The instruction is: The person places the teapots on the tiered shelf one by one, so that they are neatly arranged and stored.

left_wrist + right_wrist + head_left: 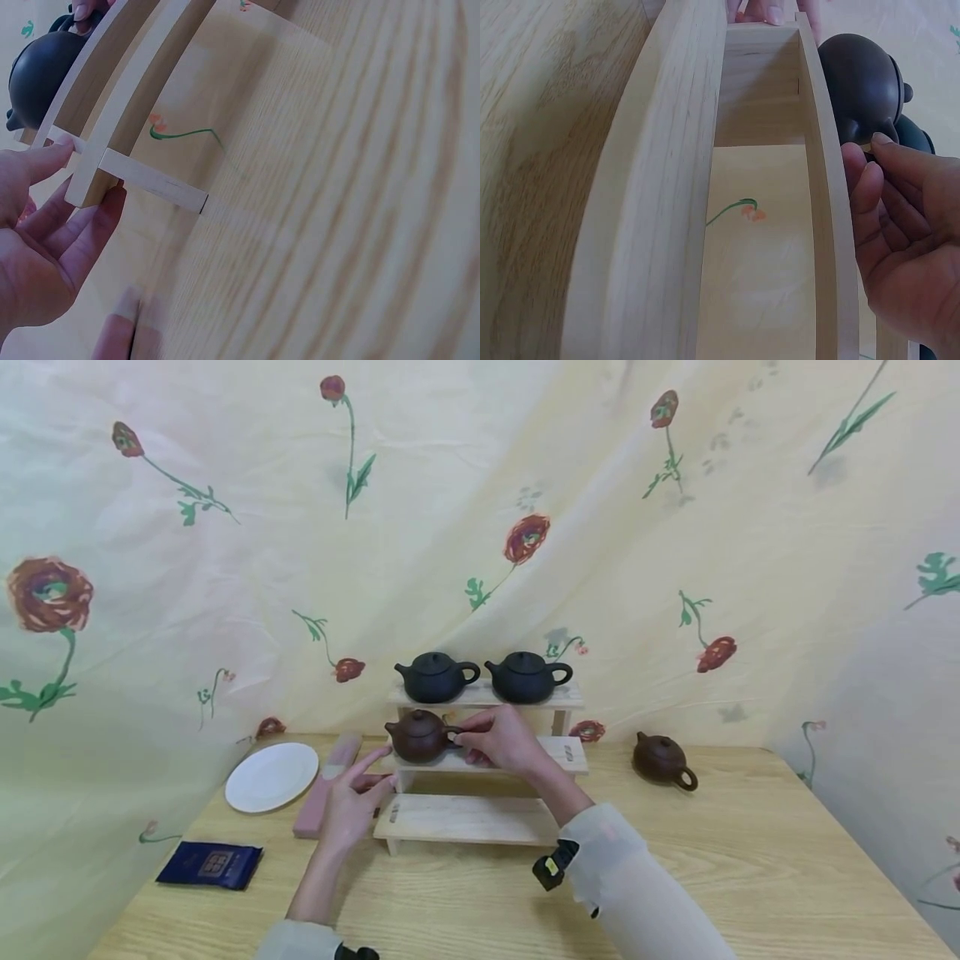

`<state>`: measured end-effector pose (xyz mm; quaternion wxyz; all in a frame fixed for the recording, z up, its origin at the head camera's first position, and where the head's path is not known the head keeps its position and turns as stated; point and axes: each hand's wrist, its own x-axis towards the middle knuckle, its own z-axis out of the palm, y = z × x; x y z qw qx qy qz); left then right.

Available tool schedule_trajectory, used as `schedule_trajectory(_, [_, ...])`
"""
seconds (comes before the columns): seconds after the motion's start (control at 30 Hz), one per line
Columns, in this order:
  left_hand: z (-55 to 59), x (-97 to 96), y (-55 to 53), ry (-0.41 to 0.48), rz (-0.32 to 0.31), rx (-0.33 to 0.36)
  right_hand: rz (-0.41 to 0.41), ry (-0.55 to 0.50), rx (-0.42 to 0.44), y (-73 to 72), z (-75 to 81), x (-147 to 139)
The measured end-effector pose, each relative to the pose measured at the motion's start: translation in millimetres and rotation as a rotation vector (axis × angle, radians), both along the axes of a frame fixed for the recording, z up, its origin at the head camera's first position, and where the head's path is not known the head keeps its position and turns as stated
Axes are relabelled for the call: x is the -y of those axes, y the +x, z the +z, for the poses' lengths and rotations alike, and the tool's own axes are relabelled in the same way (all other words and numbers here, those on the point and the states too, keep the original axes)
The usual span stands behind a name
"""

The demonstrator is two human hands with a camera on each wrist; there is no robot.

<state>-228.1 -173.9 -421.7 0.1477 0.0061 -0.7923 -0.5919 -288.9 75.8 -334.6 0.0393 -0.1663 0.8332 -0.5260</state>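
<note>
A dark brown teapot (420,737) sits at the left end of the middle shelf of a stepped wooden stand (465,817). My right hand (498,739) pinches its handle between thumb and fingers; the right wrist view shows this hand (907,225) beside the teapot (861,86). My left hand (352,802) is at the stand's left end, fingers spread. In the left wrist view, that hand's (45,247) fingertips touch the wooden end pieces. Two black teapots (437,678) (523,678) stand on the top shelf, their spouts pointing left.
Another brown teapot (662,760) is on the table (720,860), right of the stand. To the left lie a white plate (272,778), a long pink object (312,810) and a dark blue packet (210,865). Behind everything hangs a flowered cloth (420,568).
</note>
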Motion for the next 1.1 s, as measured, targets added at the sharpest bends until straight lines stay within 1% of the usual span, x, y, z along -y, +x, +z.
schedule_trajectory(0.27, [-3.7, -1.9, -1.6, 0.008, -0.007, 0.001, 0.011, 0.001, 0.009, 2.3, 1.2, -6])
schedule_trajectory(0.37, [-4.0, -2.4, -2.3, 0.012, -0.007, -0.004, 0.003, 0.006, 0.003, 5.0, 5.2, -13])
schedule_trajectory(0.5, [-3.4, -2.3, -1.9, 0.013, -0.003, 0.000, -0.018, 0.041, -0.031, 7.6, 9.8, -29])
schedule_trajectory(0.73, [-1.6, -1.5, -0.6, 0.001, -0.005, 0.009, -0.078, 0.072, -0.083, 13.8, 11.8, -71])
schedule_trajectory(0.9, [0.0, 0.3, 1.3, 0.008, -0.003, 0.010, -0.117, 0.040, -0.102, 22.9, 8.1, -111])
schedule_trajectory(1.0, [-0.3, 1.4, 1.5, 0.014, -0.007, 0.022, -0.163, 0.012, -0.104, 28.8, 4.1, -138])
schedule_trajectory(1.1, [-0.4, 1.7, 0.7, 0.005, -0.005, 0.025, -0.231, -0.004, -0.116, 32.3, -0.8, -163])
